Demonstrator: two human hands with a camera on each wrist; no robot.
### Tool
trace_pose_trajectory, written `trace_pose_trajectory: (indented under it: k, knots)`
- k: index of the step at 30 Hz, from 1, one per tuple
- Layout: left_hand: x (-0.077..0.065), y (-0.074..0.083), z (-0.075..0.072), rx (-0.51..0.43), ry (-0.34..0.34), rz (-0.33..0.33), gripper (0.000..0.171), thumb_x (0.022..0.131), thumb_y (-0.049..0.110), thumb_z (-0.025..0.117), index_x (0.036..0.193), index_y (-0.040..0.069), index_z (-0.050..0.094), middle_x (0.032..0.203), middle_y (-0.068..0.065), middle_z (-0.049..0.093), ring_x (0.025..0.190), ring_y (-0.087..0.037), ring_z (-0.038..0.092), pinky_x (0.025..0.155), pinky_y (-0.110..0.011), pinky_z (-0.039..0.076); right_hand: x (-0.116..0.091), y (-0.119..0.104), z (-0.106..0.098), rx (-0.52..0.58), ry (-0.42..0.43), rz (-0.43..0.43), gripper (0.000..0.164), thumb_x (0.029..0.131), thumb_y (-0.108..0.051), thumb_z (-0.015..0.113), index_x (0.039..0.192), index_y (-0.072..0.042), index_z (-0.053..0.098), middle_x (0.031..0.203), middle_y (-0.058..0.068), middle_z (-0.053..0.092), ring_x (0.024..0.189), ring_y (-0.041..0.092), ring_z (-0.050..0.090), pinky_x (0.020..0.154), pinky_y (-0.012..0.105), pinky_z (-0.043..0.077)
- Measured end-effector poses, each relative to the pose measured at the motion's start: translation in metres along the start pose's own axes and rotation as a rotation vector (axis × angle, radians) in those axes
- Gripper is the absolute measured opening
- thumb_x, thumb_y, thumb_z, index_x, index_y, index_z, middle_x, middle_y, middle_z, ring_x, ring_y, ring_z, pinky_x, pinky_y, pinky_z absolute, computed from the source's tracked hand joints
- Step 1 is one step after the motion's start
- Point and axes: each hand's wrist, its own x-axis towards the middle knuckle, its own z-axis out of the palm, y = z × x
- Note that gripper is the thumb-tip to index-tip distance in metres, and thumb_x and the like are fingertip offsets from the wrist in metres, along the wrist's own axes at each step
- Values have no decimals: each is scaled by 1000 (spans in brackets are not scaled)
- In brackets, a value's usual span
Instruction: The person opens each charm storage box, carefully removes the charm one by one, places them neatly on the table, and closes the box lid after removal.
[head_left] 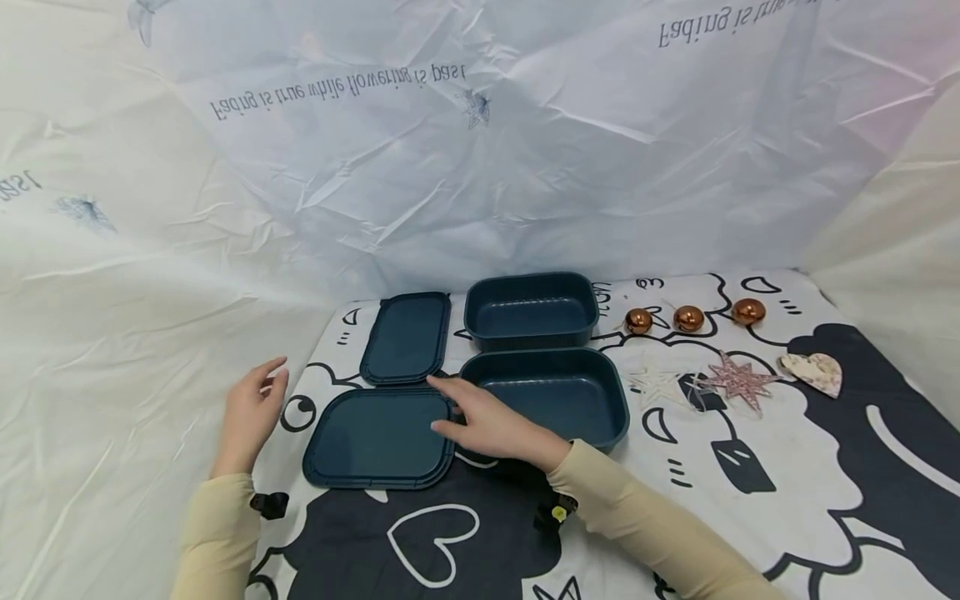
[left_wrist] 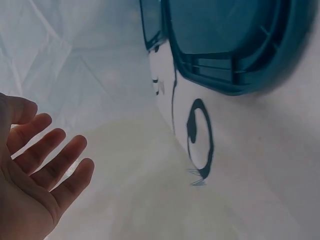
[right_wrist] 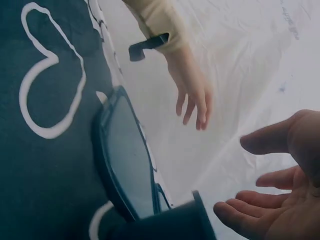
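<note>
My right hand [head_left: 495, 421] hovers at the left edge of the near dark-blue box [head_left: 558, 375], its fingers pointing left over the right side of the near lid [head_left: 378, 437]. In the right wrist view the right hand [right_wrist: 280, 185] has thumb and fingers spread and holds nothing. My left hand [head_left: 249, 417] is raised left of the near lid; in the left wrist view that hand [left_wrist: 40, 170] shows relaxed, empty fingers. Behind lie the far lid [head_left: 407, 337] and the far box [head_left: 532, 317]. Both boxes stand uncovered with nothing seen inside.
Three shiny copper balls, one a copper ball [head_left: 688, 318], lie at the back right. In front of them are a white star [head_left: 656, 385], a pink glitter star [head_left: 741, 381] and a floral heart [head_left: 813, 372]. White sheeting [head_left: 480, 183] hangs behind and at the sides.
</note>
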Motion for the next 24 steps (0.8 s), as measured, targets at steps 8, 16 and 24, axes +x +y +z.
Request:
trace_pose_trajectory:
  k: [8,16,24]
  knots:
    - [-2,-10,15,35,-107,-63,46,108,30,47,141,-2,56,134,-30,58,114,-47,60,91,-60,51,-2,-6,13,-163,-114,-17,62,103,-30,61,158,-17,36,157,8,40,136,23,48,107,40,45]
    - [-1,-16,31,76,-215,-66,44,108,27,50,140,-2,57,132,-31,59,113,-46,61,85,-56,53,-7,-9,28,-232,-190,-26,62,103,-32,62,157,-13,37,150,7,48,116,12,58,91,27,49]
    - [4,-19,45,127,-302,-76,41,105,23,55,135,-5,60,100,-22,70,80,-29,64,63,-34,48,-13,-2,41,-281,-308,31,70,105,-42,55,160,-7,28,160,12,33,143,21,40,111,36,41]
